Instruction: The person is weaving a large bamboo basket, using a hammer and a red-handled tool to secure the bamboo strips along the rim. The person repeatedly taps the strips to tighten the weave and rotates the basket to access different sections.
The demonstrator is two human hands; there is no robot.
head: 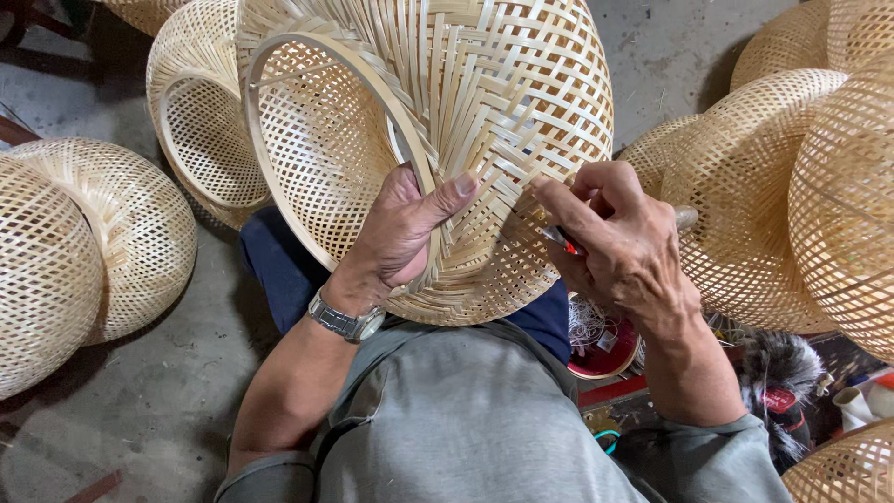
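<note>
Head view: bamboo shade gripped by left hand, right hand w/ tool at weave.

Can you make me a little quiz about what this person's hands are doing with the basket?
1. True or false: the left hand grips the hoop rim of the pale woven bamboo basket.
2. What does the right hand pinch against the weave? A) small red-handled tool B) a spoon C) a brush
3. What is worn on the left wrist?

Key: 1 true. 2 A. 3 a silver metal wristwatch.
</note>
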